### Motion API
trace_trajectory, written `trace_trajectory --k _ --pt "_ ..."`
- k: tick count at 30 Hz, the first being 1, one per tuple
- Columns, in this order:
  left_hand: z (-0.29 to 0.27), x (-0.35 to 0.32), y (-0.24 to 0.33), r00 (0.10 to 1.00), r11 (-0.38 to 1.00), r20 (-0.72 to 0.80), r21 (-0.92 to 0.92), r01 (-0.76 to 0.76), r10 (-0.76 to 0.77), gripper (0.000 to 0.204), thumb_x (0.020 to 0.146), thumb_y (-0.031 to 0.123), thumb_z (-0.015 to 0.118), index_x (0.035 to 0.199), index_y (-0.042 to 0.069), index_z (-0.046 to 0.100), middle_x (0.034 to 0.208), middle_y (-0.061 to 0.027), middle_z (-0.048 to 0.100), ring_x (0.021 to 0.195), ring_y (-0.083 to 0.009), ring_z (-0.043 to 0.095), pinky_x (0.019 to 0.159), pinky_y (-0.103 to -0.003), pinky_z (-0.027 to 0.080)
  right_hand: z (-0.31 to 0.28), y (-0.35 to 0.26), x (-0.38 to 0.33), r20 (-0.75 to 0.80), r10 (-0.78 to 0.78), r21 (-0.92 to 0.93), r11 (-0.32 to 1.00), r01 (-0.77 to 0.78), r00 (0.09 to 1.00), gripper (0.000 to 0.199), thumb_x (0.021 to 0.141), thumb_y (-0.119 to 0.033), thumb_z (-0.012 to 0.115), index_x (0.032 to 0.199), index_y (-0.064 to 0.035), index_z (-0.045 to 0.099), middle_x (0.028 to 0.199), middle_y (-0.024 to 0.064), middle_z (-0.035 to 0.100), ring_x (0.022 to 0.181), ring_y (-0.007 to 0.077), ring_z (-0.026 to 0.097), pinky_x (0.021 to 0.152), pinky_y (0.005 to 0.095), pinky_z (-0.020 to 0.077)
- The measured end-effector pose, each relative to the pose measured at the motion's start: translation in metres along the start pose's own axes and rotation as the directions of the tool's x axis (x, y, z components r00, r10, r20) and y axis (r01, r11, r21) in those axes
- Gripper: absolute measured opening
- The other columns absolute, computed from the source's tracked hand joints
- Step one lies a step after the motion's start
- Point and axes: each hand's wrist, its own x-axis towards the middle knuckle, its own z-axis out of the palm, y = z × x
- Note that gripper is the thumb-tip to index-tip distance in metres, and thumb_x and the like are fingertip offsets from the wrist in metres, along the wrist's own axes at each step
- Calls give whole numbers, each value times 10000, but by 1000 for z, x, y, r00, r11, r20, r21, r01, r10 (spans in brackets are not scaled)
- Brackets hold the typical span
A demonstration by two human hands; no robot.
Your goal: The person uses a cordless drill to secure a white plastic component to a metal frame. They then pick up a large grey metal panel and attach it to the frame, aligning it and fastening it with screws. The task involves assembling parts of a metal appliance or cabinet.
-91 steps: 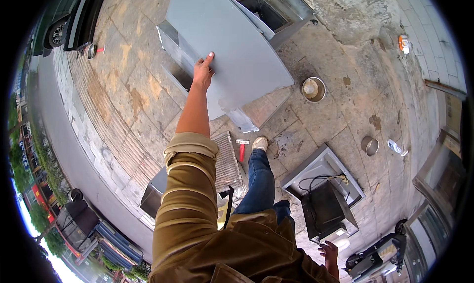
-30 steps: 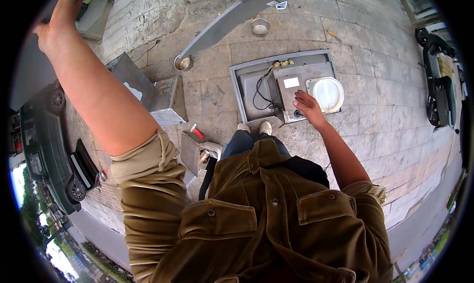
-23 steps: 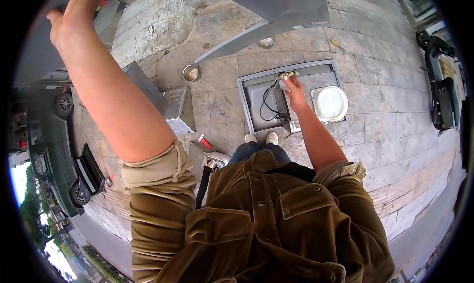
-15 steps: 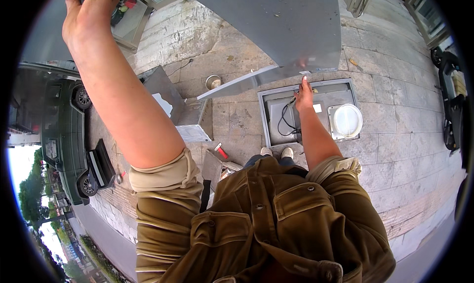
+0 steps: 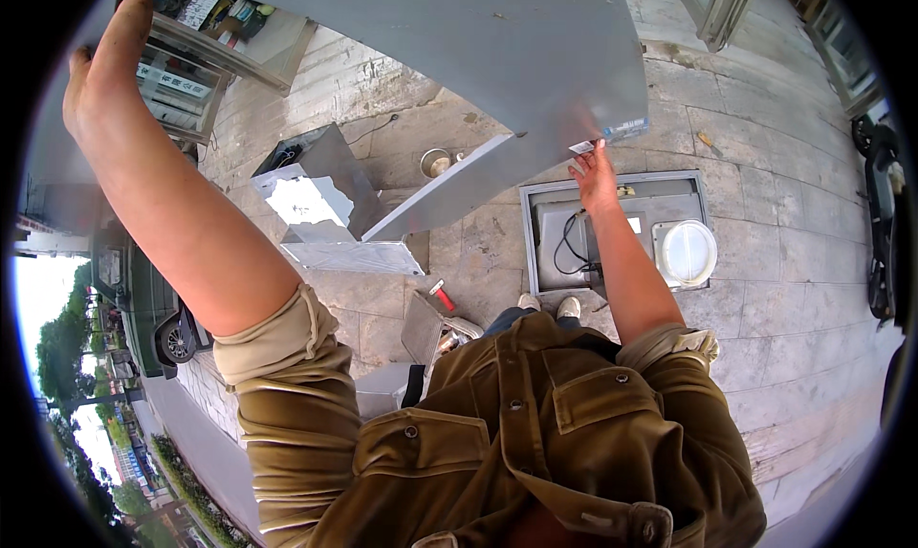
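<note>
A large grey sheet-metal panel (image 5: 430,41) with a folded side flange is held up at the top of the view, tilted above the ground. My left hand (image 5: 107,79), arm stretched far up and left, grips its edge; the fingertips are partly hidden. Lower right, my right hand (image 5: 597,177) holds the panel's near corner beside a small label, thumb on the metal. Beneath this hand lies a shallow grey metal housing (image 5: 706,225) with a black cable (image 5: 566,247) and a round white duct collar (image 5: 688,252).
An open grey metal box (image 5: 359,254) stands left of centre near a small round tin (image 5: 435,162). A red-handled hammer (image 5: 443,296) lies by my feet. Door frames (image 5: 722,12) stand ahead, a green vehicle (image 5: 143,304) left, a scooter (image 5: 878,223) right.
The panel has swung and lowered slightly toward the left, and my left hand has moved left with it. My right hand stays at the corner. The view has shifted a little.
</note>
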Motion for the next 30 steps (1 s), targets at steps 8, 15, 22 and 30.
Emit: trace_trajectory --k 8,15,22,30 --pt "-118 27 -14 973 908 -168 -413 75 -157 459 935 333 463 1222 -25 477 1228 -142 497 1144 -274 459 956 -438 421 -21 -89 -23 -202 -343 -135 938 321 917 340 798 -413 695 922 -155 512 959 -26 513 928 132 436 833 384 372" --pt "-236 16 -67 936 777 -169 -612 147 -310 591 920 472 441 1191 -48 512 1184 -146 561 1102 -269 519 938 -428 445 -55 -183 -64 -248 -572 -346 806 481 782 393 791 -354 715 1012 -82 537 900 -15 562 825 106 512 705 237 388" --pt "-265 -81 -135 921 864 -334 -503 7 -201 674 919 538 370 1258 -39 444 1289 -155 502 1197 -284 466 1016 -435 373 -113 -260 -84 -185 -636 -469 727 501 749 414 781 -290 739 1020 -18 537 945 54 594 847 131 528 772 277 414" --pt "-254 -236 -265 803 864 -554 -492 -104 -219 645 904 561 374 1172 -18 472 1164 -122 572 1121 -254 525 987 -432 406 -207 -396 -94 -96 -661 -638 615 464 745 460 743 -317 769 1020 -15 560 939 41 597 858 117 534 797 268 405"
